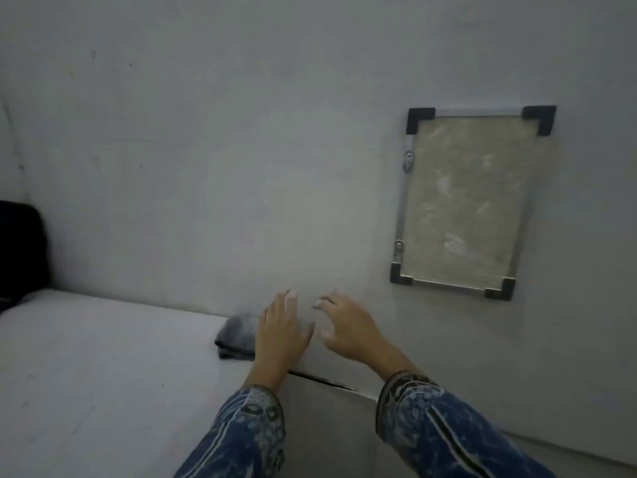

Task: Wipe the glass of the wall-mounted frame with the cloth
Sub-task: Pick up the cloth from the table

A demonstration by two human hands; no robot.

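Across the whole view ahead of me runs a pale grey wall (206,150), bare and scuffed. Below it on the left lies a flat white surface (86,374) whose far edge meets the wall; I cannot tell whether it is a bed or a counter. At its far left corner sits a dark object (20,250), too dim to name.

On the wall, to the right and above my hands, hangs the frame (400,208), a thin metal border with black corner pieces and two small fittings on its left side. Its glass (468,201) looks cloudy and smeared all over.

My sleeves (444,429) are blue with a pale pattern. My left hand (284,334) hovers flat with its fingers spread, holding nothing, at the surface's far edge. My right hand (348,327) hangs just beside it, fingers loosely curled and apart, also empty, in front of the wall.

Smallest is the cloth (236,336), a grey bundle resting on the far edge of the surface against the wall, just left of my left hand and partly hidden by it.
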